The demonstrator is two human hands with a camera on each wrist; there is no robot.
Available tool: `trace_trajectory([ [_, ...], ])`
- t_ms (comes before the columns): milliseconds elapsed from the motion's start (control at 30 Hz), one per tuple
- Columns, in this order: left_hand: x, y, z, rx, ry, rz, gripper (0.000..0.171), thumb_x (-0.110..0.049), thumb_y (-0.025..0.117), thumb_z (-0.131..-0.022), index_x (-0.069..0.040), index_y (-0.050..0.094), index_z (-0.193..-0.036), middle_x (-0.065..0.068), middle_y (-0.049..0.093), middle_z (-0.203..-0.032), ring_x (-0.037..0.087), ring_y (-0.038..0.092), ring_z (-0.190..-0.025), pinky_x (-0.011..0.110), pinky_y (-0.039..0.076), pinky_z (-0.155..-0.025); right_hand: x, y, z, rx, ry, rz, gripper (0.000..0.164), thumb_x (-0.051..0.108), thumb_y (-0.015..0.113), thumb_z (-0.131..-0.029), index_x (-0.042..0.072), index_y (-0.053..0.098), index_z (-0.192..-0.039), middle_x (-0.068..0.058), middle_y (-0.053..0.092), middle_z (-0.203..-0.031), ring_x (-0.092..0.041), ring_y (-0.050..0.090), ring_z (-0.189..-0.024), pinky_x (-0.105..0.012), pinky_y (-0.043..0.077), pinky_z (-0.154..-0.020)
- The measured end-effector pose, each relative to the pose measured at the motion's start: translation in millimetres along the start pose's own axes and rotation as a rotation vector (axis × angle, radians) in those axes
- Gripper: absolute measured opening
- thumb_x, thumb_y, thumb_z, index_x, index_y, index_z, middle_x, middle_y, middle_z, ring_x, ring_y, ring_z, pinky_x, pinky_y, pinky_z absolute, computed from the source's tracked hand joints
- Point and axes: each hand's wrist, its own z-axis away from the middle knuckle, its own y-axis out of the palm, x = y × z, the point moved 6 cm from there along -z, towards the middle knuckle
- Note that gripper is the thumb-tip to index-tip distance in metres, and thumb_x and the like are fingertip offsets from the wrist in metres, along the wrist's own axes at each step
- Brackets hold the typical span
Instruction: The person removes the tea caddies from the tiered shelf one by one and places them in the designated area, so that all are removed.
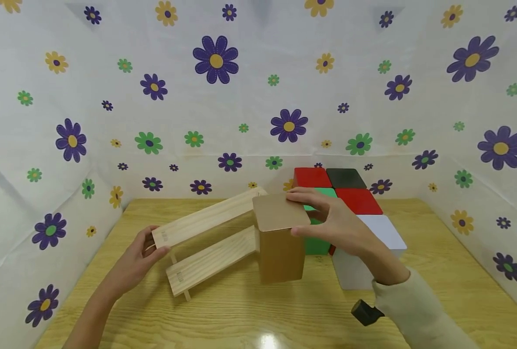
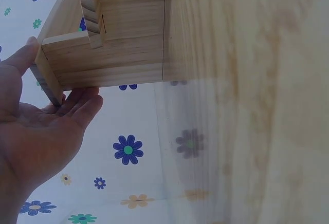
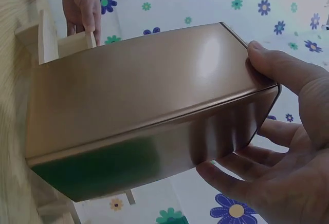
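Observation:
A two-tier wooden rack point(image 1: 208, 213) stands at a slant on the table, left of centre. My left hand point(image 1: 129, 266) grips the near left end of its upper board, thumb on one face and fingers beneath, as the left wrist view also shows. In front of the rack's right end is a tall metallic brown box point(image 1: 282, 254) with rounded corners, upright, hiding that end. My right hand point(image 1: 339, 228) holds the box near its top. In the right wrist view the thumb presses one side and the fingers point(image 3: 226, 180) the other. Whether its base touches the table is unclear.
Right of the brown box stand a green box point(image 1: 317, 242), two red boxes, a black box point(image 1: 346, 178) and a white box point(image 1: 354, 271), grouped closely. A flowered cloth point(image 1: 258, 97) walls the back and sides of the wooden table point(image 1: 223, 320).

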Motion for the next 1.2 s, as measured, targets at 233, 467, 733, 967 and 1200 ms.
trace_trajectory([
  [233,0.2,0.9,-1.1,0.003,-0.004,0.008,0.070,-0.021,0.056,-0.109,0.008,0.013,-0.156,0.033,0.032,-0.151,0.053,0.033,-0.144,0.012,0.045,-0.096,-9,-13,14,0.012,0.023,0.031,0.067,0.021,0.086,-0.088,0.014,0.057,-0.148,-0.003,0.046,-0.155,-0.027,0.048,-0.139,-0.029,0.050,-0.104],
  [467,-1.6,1.2,-0.5,0.003,-0.003,0.008,0.071,-0.022,0.056,-0.109,0.008,0.013,-0.156,0.033,0.031,-0.151,0.053,0.033,-0.143,0.013,0.046,-0.096,-18,-20,28,0.040,0.058,0.040,0.066,0.019,0.085,-0.088,0.010,0.056,-0.147,-0.008,0.046,-0.153,-0.035,0.063,-0.120,-0.036,0.059,-0.089],
  [733,-0.4,0.7,0.8,0.003,-0.013,0.016,0.070,-0.021,0.056,-0.110,0.008,0.012,-0.156,0.033,0.030,-0.151,0.052,0.033,-0.144,0.012,0.046,-0.095,-16,-30,36,-0.004,0.027,0.170,0.063,0.022,0.086,-0.087,0.009,0.060,-0.143,-0.008,0.054,-0.146,-0.030,0.063,-0.115,-0.031,0.056,-0.094],
  [967,-0.8,0.8,1.0,0.006,-0.012,-0.001,0.071,-0.022,0.056,-0.110,0.008,0.012,-0.156,0.033,0.031,-0.151,0.053,0.033,-0.143,0.013,0.046,-0.096,-19,-36,41,-0.020,0.045,0.208,0.064,0.023,0.085,-0.087,0.008,0.060,-0.144,-0.010,0.051,-0.149,-0.030,0.058,-0.120,-0.030,0.054,-0.097],
  [1200,-1.0,0.7,0.5,0.005,-0.005,0.015,0.070,-0.022,0.056,-0.110,0.007,0.012,-0.156,0.032,0.031,-0.151,0.052,0.033,-0.143,0.012,0.046,-0.095,-23,-40,43,-0.037,0.044,0.241,0.065,0.023,0.086,-0.087,0.008,0.060,-0.144,-0.012,0.050,-0.149,-0.031,0.059,-0.119,-0.031,0.055,-0.096],
])
